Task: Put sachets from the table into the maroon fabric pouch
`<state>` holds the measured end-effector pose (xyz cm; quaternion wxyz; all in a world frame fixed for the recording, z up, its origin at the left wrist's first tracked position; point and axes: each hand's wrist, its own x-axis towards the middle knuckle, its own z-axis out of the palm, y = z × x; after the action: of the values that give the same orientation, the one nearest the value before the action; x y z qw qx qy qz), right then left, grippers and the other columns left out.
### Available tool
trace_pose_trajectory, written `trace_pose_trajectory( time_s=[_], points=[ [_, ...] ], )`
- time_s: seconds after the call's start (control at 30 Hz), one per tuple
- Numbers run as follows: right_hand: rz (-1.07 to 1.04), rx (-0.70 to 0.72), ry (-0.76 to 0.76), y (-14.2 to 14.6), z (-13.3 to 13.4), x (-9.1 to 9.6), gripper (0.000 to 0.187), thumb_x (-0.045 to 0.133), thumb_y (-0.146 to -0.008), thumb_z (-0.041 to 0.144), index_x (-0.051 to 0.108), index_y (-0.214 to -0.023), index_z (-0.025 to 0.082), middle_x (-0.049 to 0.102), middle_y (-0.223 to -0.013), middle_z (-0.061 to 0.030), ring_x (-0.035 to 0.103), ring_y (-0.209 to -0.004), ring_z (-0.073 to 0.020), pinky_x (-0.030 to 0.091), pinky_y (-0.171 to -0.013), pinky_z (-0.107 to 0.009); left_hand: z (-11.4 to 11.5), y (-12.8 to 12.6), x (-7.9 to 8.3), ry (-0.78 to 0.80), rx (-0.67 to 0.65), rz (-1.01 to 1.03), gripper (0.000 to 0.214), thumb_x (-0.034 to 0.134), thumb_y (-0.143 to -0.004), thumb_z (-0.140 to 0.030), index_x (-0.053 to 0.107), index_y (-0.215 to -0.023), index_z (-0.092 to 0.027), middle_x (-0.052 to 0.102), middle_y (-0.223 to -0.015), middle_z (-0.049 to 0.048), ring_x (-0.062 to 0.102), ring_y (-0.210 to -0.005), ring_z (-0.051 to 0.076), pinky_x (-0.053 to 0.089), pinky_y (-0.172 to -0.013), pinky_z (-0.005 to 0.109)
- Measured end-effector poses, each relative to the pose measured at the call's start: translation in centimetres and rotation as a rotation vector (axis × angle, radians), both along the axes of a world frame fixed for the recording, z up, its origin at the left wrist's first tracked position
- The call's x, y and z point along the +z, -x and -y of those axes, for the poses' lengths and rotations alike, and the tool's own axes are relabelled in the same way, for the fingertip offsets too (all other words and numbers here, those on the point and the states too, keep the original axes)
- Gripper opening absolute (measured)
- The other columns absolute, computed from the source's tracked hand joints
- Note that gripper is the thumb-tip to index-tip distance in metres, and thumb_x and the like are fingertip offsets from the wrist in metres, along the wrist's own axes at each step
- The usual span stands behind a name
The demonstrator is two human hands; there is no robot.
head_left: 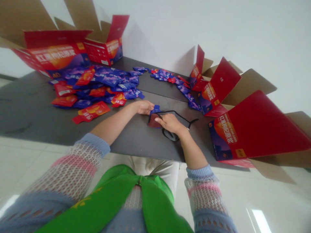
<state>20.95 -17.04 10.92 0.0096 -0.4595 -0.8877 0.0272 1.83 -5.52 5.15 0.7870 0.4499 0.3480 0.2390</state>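
My left hand [145,107] rests on the dark table [29,110] with its fingers curled on the top edge of a small stack of red and blue sachets [153,119]. My right hand [170,123] lies over the same stack from the right, fingers pressed onto it. A black cord or band [181,116] loops out from under my right hand toward the right. A large heap of loose red and blue sachets [97,85] lies to the left of my hands.
Open red cartons stand around: two at the back left [60,55] [107,48], several at the right [216,90] [255,129]. A trail of sachets [170,77] runs along the back of the table. A white wall is behind.
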Motion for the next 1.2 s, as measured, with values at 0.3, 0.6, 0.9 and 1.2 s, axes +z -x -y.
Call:
trace_pose_trajectory(
  time_s=[0.3, 0.6, 0.9, 1.2],
  points=[
    [-0.214, 0.257, 0.652, -0.7, 1.2, 1.3, 0.069, 0.043, -0.092, 0.076, 0.07, -0.077, 0.015, 0.06, -0.062, -0.0014, 0.051, -0.06, -0.0126, 0.038, -0.059, -0.025, -0.4, 0.5, -0.2, 0.027, -0.017, 0.024, 0.034, 0.049, -0.087, 0.01, 0.067, -0.111, -0.007, 0.075, -0.084, 0.0106, 0.072, -0.076, 0.015, 0.056, -0.089, 0.032],
    [-0.915, -0.003, 0.229, -3.4, -1.1, 1.2, 0.082, 0.03, -0.089, 0.085, 0.074, -0.092, 0.016, 0.066, -0.072, -0.0061, 0.064, -0.072, -0.0199, 0.053, -0.066, -0.031, -0.2, 0.2, -0.1, 0.039, 0.026, 0.02, 0.033, 0.047, -0.09, 0.007, 0.065, -0.112, -0.008, 0.072, -0.083, 0.0091, 0.07, -0.069, 0.014, 0.058, -0.083, 0.031],
    [-1.085, -0.574, -0.138, -5.0, -5.2, -1.9, 0.086, 0.018, -0.096, 0.077, 0.069, -0.105, 0.008, 0.074, -0.102, -0.0196, 0.068, -0.103, -0.0263, 0.054, -0.092, -0.039, 1.8, 0.1, 0.7, -0.048, 0.085, 0.089, 0.033, 0.046, -0.09, 0.005, 0.068, -0.111, -0.008, 0.073, -0.083, 0.0109, 0.072, -0.075, 0.015, 0.057, -0.085, 0.032],
    [-0.24, -0.003, -0.019, 0.5, -1.9, -3.5, 0.066, 0.042, -0.103, 0.042, 0.037, -0.157, 0.005, 0.031, -0.165, -0.0191, 0.017, -0.158, -0.0293, 0.021, -0.126, -0.051, 2.1, -0.4, 0.7, -0.113, 0.108, 0.084, 0.031, 0.049, -0.086, 0.006, 0.072, -0.101, -0.009, 0.074, -0.077, 0.0081, 0.07, -0.067, 0.013, 0.057, -0.071, 0.024]
  ],
)
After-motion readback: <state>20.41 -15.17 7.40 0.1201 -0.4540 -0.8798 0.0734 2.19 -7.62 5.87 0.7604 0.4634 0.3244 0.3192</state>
